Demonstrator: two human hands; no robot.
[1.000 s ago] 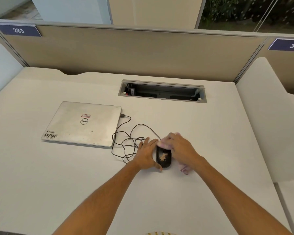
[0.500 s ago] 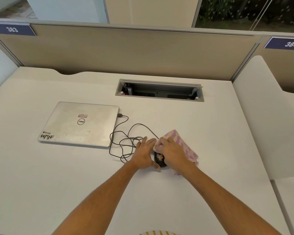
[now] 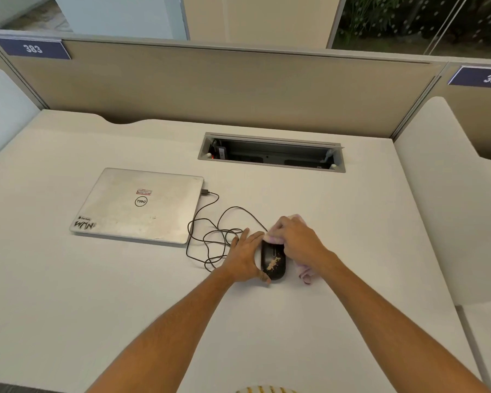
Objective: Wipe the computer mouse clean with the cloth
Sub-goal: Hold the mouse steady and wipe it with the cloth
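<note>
We have the mouse [image 3: 273,260] on the desk [image 3: 352,251], toward its near-right part, well in from every edge, with its cable [image 3: 210,222] looping left to the closed laptop [image 3: 142,205]. Our left hand [image 3: 245,258] lies flat against the mouse's left side, fingers straight and close together, the thumb at its near end, bracing rather than gripping it. Our right hand [image 3: 296,242] is bunched over the cloth [image 3: 305,275], fingers curled down on the wad at the mouse's far end and right flank; a pink fold trails out onto the desk just beside the wrist.

A patch of pale crumbs [image 3: 273,263] sits on the mouse's back, uncovered, so we judge the wiping only partly done.

To do this stroke well, we should draw the cloth from the far end toward us across that patch, pressing evenly, so the crumbs gather in the fold rather than scatter onto the desk. The left hand should hold firm, since a light mouse will probably slide under a sideways push. A clean face of the cloth for a second pass would help, and the seams around the buttons may want a fingertip through the cloth. We should mind the cable, which could snag the left fingers.
</note>
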